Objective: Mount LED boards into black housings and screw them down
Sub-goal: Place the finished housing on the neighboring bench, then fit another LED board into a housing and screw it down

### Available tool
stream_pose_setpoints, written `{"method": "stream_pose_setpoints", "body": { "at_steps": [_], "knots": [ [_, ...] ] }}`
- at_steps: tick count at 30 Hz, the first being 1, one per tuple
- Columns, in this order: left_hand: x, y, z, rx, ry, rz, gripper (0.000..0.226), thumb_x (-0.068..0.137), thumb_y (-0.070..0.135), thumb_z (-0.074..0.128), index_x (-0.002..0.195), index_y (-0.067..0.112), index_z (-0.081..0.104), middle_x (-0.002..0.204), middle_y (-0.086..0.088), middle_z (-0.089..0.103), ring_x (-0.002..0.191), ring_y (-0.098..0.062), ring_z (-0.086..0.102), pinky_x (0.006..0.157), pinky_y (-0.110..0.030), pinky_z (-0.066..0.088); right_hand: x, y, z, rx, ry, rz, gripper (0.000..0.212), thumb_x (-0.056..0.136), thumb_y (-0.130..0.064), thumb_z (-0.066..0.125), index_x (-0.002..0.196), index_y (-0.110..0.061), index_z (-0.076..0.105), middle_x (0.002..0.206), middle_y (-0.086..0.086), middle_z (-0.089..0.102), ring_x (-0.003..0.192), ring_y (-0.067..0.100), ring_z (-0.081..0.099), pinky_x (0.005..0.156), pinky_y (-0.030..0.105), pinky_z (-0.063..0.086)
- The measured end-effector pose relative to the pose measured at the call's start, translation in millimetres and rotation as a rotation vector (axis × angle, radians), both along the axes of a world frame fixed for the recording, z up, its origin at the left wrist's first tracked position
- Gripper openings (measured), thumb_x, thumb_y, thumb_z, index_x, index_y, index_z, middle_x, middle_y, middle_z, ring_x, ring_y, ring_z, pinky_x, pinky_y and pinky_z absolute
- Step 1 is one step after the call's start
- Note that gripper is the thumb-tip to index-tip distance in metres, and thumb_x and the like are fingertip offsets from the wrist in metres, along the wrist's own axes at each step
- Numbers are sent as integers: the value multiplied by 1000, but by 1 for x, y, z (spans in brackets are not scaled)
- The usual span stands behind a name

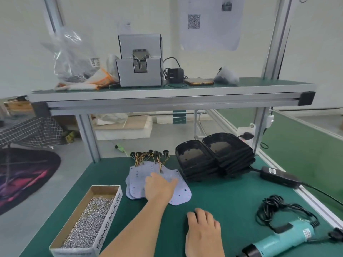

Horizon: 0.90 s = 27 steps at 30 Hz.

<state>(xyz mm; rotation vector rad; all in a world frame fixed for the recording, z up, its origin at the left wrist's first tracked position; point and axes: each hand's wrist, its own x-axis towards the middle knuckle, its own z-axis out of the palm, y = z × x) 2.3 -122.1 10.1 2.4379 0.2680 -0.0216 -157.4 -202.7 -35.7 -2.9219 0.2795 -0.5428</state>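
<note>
- Resting on the pile of LED boards mid-table, the left hand has its fingers spread flat, gripping nothing.
- Black housings stand in two stacks just right of the pile, toward the far right corner of the table.
- The right hand lies loosely curled (and empty) near the front edge.
- A box of screws sits front left, and a teal screwdriver front right.

Bare green mat between hands — screw box left, screwdriver right
</note>
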Motion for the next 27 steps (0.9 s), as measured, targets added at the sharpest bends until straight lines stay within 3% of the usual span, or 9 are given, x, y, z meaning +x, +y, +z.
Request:
{"method": "stream_pose_setpoints", "body": {
  "at_steps": [5, 8, 11, 17, 20, 22, 24, 25, 27],
  "knots": [
    [36, 25, 5, 259, -41, 151, 87, 85, 61, 64, 146, 6, 35, 144, -15, 40, 132, -32, 38, 106, -42, 36, 6, 1, -2, 90, -35, 9, 57, 12, -14, 91, 67, -13, 77, 79, 7, 74, 66, 30, 73, 52, 39, 57],
    [58, 54, 1, 221, 74, 184, 99, 79, 55, 73, 148, 1, 26, 149, -17, 41, 137, -34, 39, 110, -42, 36, 8, 3, -1, 54, -50, -12, 22, 48, -22, 68, 66, -11, 76, 78, 9, 73, 65, 32, 73, 51, 41, 57],
    [67, 64, -1, 258, 123, 130, 103, 76, 55, 76, 149, 3, 25, 145, -13, 48, 136, -33, 43, 108, -41, 38, 10, 6, -6, 42, -42, -21, 47, 59, -22, 31, 65, -11, 76, 77, 10, 73, 65, 32, 72, 52, 42, 57],
    [65, 68, 5, 371, 9, 105, 87, 78, 44, 79, 142, 4, 35, 143, -15, 44, 131, -33, 44, 105, -40, 41, 13, 12, -12, -6, -184, -83, 47, 60, -22, 30, 65, -11, 76, 77, 10, 73, 65, 33, 72, 51, 42, 56],
    [73, 70, 14, 59, -23, 153, 49, 91, 7, 62, 133, -5, 42, 138, -23, 47, 124, -39, 54, 97, -43, 48, 11, 10, -10, -19, -202, -113, 24, 49, -20, 61, 66, -11, 76, 77, 9, 73, 65, 33, 72, 51, 42, 57],
    [77, 80, 21, -120, 3, 197, 29, 93, 1, 55, 122, -6, 55, 126, -24, 59, 115, -39, 60, 89, -40, 49, 10, 7, -8, -16, -186, -93, 31, 36, -18, 73, 66, -11, 76, 78, 9, 73, 65, 33, 72, 51, 42, 57],
    [74, 93, 27, -313, -40, 171, 10, 93, 0, 54, 100, 1, 61, 103, -20, 62, 89, -32, 62, 73, -33, 43, 9, 4, -4, -1, -166, -79, 39, 28, -17, 85, 66, -12, 76, 78, 9, 73, 66, 32, 72, 51, 42, 57],
    [68, 98, 32, -432, -93, 130, 7, 92, 0, 54, 88, 5, 58, 91, -18, 57, 73, -27, 55, 67, -30, 38, 8, 4, -2, 15, -137, -62, 49, 19, -15, 90, 67, -12, 76, 78, 8, 73, 66, 32, 72, 51, 42, 57],
    [52, 105, 44, -612, -202, 49, 7, 92, 2, 56, 86, 6, 57, 83, -13, 56, 66, -23, 49, 62, -28, 37, 8, 2, 0, 53, -107, -34, 58, 12, -12, 92, 68, -12, 76, 78, 8, 72, 66, 31, 72, 52, 42, 58]
  ]
}}
